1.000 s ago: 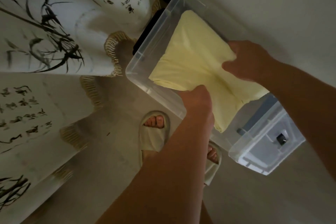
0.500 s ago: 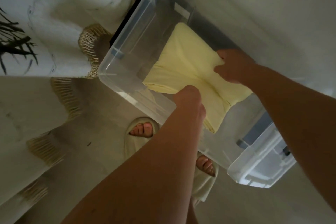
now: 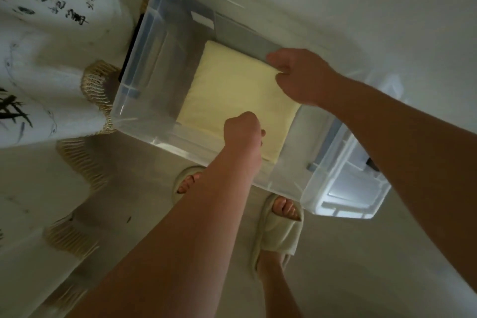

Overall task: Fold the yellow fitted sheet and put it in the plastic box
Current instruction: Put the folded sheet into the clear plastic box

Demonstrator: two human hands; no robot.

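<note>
We are on the last step: the folded sheet [image 3: 232, 88] lies inside the box [image 3: 134, 108], toward its right end. Our left hand [image 3: 241, 131] and right hand [image 3: 296, 77] each grip an edge of it. Next, we judge, both let go and lift out.

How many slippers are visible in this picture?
2: one slipper beside the plastic box's near wall, partly behind the left forearm; the other slipper further right, near the box's corner.

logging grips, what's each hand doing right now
left hand: curled on yellow sheet, grip hidden, cannot tell
right hand: grips the sheet's far edge
</note>
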